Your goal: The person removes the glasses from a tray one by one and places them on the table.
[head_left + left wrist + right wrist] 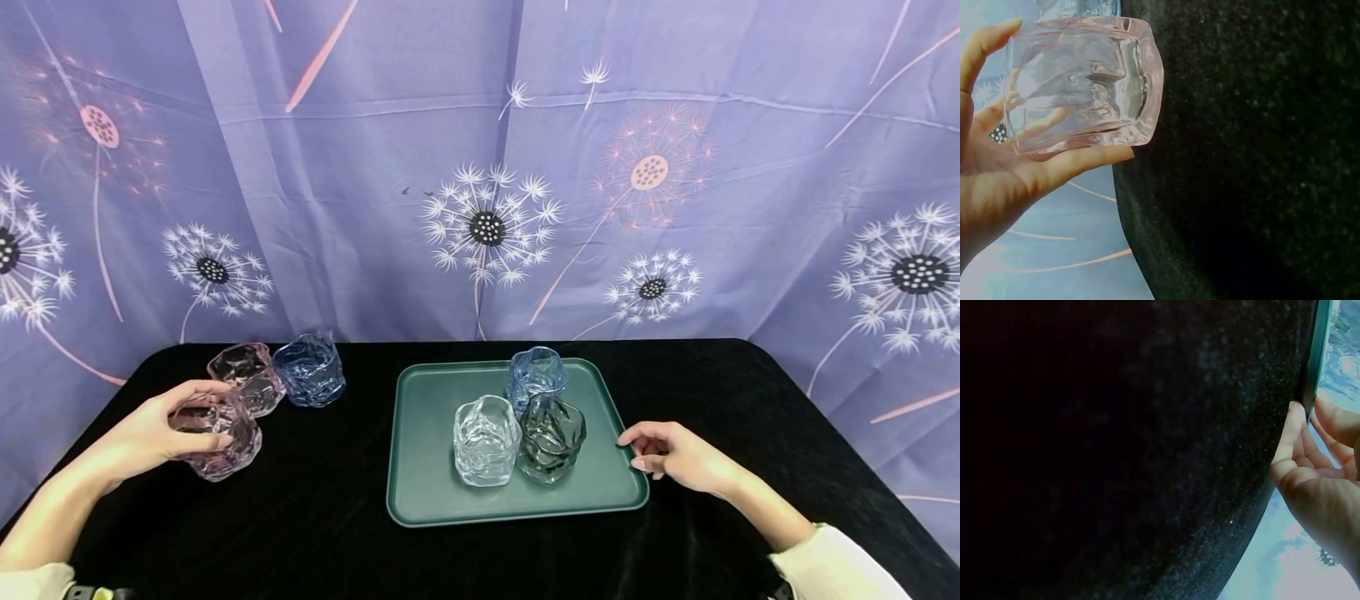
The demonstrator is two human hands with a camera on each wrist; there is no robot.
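My left hand (161, 429) grips a pink-tinted, faceted glass (243, 442) at the left of the black table, thumb on the near side and fingers across the top. The left wrist view shows the same glass (1079, 87) between thumb and fingers. Just behind it stand a second pink glass (258, 387) and a blue glass (309, 371). At the right side of the green tray (420, 492), my right hand (678, 454) pinches the rim with curled fingers. On the tray stand a clear glass (486, 442), a smoky grey glass (553, 442) and a light blue glass (538, 373).
Black cloth (300, 533) covers the table, which has rounded back corners. A lilac curtain (375, 167) with dandelion prints hangs around its back and sides. The tray lies right of the table's middle, with a strip of black cloth between it and the left-hand glasses.
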